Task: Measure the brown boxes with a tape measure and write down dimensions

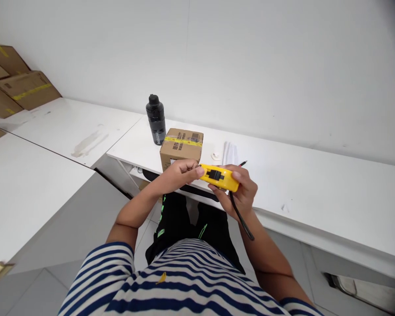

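A yellow tape measure (228, 177) with a black slide lock is held up in front of me, over the desk's front edge. My right hand (245, 191) is wrapped round its right end, and a black wrist strap (239, 215) dangles from it. At the other end, the fingers of my left hand (183, 172) are closed, with the thumb against the case; whether they pinch the blade's tip is hidden. Just behind my left hand stands a taped cardboard box (181, 147) with dark printing.
A black water bottle (156, 120) stands left of the box. Papers (229, 153), a pencil (242, 163) and a small whitish roll (215, 156) lie to its right on the white desk (316, 188). More cardboard boxes (29, 90) are stacked at the far left.
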A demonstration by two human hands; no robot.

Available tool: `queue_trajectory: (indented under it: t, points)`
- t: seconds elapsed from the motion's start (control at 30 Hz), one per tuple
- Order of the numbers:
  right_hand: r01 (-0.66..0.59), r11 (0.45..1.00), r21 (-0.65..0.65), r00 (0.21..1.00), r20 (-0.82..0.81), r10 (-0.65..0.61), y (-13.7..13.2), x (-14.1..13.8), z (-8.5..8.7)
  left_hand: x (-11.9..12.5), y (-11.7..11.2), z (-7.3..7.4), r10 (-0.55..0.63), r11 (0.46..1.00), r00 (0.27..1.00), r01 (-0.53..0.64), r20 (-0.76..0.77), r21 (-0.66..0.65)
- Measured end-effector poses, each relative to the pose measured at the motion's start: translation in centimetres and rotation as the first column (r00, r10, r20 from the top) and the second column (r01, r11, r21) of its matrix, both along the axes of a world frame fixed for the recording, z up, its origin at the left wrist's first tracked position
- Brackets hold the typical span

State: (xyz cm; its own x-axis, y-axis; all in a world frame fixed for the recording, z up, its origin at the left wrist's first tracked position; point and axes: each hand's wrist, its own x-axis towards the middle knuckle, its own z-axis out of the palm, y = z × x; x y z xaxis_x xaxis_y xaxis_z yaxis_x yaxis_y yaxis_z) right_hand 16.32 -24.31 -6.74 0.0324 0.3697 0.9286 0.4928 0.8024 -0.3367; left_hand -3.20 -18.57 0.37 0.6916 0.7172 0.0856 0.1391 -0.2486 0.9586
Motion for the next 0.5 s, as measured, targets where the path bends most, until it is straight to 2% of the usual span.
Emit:
queue_trajectory:
  t: [0.13, 0.3, 0.4, 0.5]
  points:
    - [-0.01, 0.999, -0.038, 0.995, 0.096, 0.013, -0.4, 0.9, 0.6, -0.1, 0.6, -0.3, -0.042, 0.995, 0.998, 0.046, 0.047, -0.092]
    - [0.007, 0.996, -0.084, 0.994, 0.108, 0.002, 0.2, 3.2, 0.2, -1.7, 3.0, -0.4, 0.042, 0.989, 0.983, -0.016, 0.176, -0.145]
    - [0.012, 0.982, -0.188, 1.0, -0.002, -0.012, 1.7, 5.4, -0.5, -3.5, 5.8, 0.1, 0.162, 0.981, 0.954, -0.129, 0.252, -0.142]
    - [-0.033, 0.948, -0.316, 0.971, -0.235, -0.044, 3.7, 7.9, -1.3, -5.4, 9.0, 0.8, 0.286, 0.949, 0.919, -0.232, 0.271, -0.214]
